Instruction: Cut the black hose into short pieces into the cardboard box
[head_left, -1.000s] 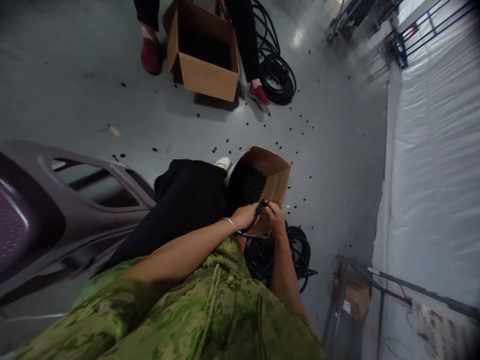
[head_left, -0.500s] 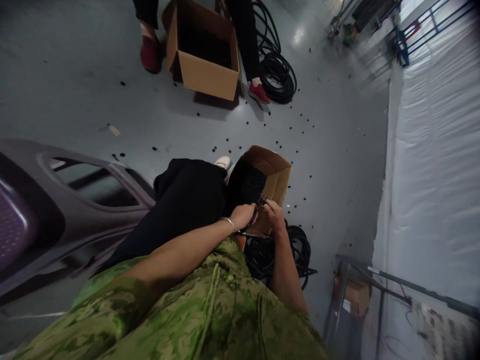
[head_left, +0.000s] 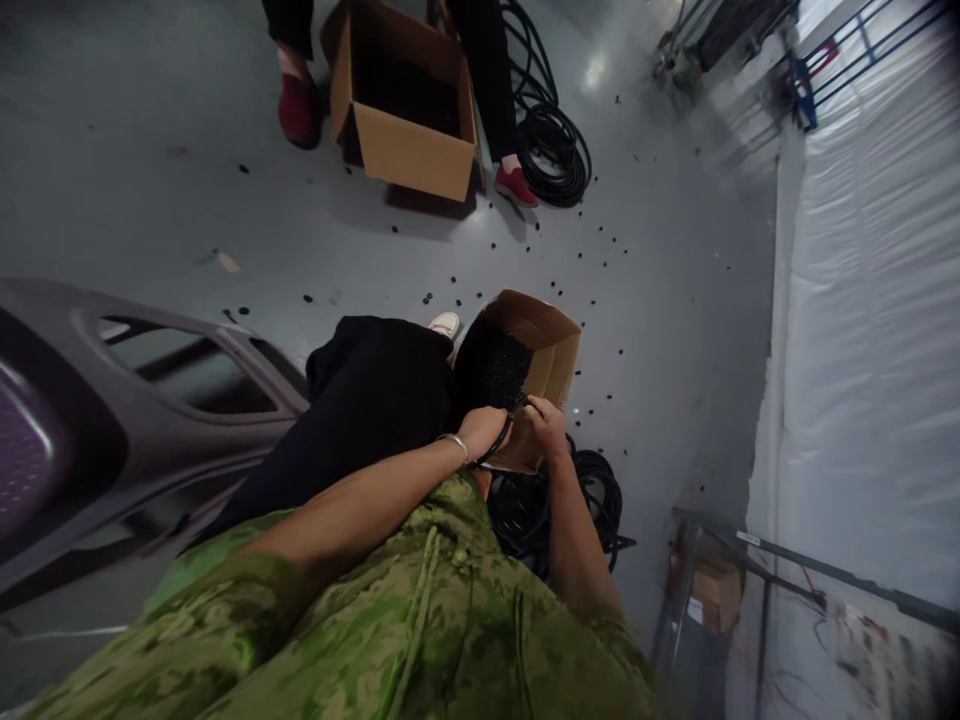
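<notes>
My left hand (head_left: 484, 432), with a silver bracelet at its wrist, is closed round a thin black hose (head_left: 496, 445) that curves beside its fingers. My right hand (head_left: 547, 425) pinches a short dark piece at the hose's upper end; the fingers hide most of it. A small detail between the hands is too blurred to name. Both hands are over the near rim of a cardboard box (head_left: 559, 365) with a heap of small black pieces (head_left: 504, 365) inside. Loose coils of black hose (head_left: 596, 495) lie beside and partly behind my right forearm.
Ahead, a person in red shoes (head_left: 300, 110) has a larger cardboard box (head_left: 412, 150) between the legs, beside coiled black hose (head_left: 555, 155). Small black rings dot the grey floor (head_left: 675, 280). A purple-grey moulded panel (head_left: 187, 420) stands left; a metal frame (head_left: 690, 560) is lower right.
My left hand has shifted slightly, and the hose beside it shows more clearly. My right hand stays almost in place, pinching at the hose's end. The boxes have not moved.
</notes>
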